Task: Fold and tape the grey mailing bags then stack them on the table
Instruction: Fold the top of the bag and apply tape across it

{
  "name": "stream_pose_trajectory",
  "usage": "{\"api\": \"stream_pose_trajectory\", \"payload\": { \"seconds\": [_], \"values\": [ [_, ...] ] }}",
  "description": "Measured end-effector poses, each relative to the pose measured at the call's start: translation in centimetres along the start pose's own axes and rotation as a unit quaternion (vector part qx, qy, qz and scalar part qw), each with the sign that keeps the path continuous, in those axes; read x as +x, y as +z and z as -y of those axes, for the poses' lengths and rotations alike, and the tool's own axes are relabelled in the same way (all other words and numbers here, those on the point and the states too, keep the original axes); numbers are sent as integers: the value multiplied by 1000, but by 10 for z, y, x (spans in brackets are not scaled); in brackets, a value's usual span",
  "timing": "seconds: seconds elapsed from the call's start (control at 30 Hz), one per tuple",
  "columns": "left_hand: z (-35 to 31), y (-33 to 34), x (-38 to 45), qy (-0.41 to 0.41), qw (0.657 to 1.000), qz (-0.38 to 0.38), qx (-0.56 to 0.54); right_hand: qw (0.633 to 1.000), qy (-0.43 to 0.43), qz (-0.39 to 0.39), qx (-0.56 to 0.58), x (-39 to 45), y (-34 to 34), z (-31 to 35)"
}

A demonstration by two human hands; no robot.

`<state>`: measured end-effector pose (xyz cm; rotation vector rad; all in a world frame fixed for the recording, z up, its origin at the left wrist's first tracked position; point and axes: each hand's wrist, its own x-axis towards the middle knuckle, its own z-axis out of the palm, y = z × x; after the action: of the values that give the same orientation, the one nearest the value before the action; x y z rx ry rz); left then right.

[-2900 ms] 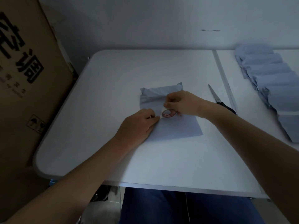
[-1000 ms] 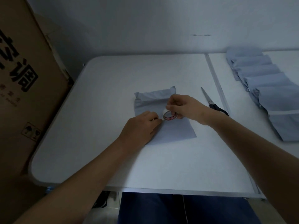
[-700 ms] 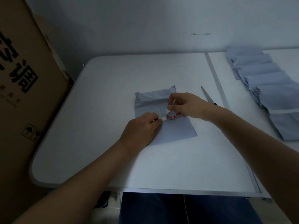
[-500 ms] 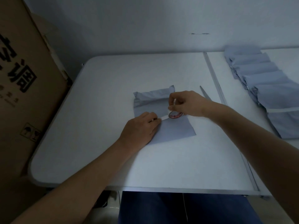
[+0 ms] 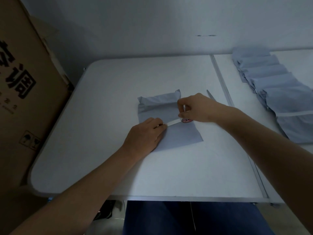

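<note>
A folded grey mailing bag lies flat in the middle of the white table. My left hand presses down on the bag's left side, with its fingertips on the free end of a strip of clear tape. My right hand grips a small tape roll with a red label at the bag's right edge. The tape stretches between both hands across the bag's fold. A row of several overlapping grey bags lies on the right of the table.
Scissors lie just behind my right hand, mostly hidden by it. A seam runs front to back through the table. A tall cardboard box stands against the table's left side. A wall rises right behind the table.
My right hand has drawn the tape roll to the right, from the bag's middle to its right edge, so a longer strip shows. My left hand stayed on the tape's end.
</note>
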<state>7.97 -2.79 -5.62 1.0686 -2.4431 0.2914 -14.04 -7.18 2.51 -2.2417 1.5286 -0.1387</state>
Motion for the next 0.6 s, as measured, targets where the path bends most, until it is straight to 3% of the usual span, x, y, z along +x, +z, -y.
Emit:
{"api": "stream_pose_trajectory", "payload": {
  "seconds": [0.33,0.6],
  "values": [
    [1,3,-2,9,999,20,23,998,19,-8,-52,-4,5,-3],
    [0,1,2,65,996,31,56,982,81,-55,164,-17,15,-16]
  ]
}}
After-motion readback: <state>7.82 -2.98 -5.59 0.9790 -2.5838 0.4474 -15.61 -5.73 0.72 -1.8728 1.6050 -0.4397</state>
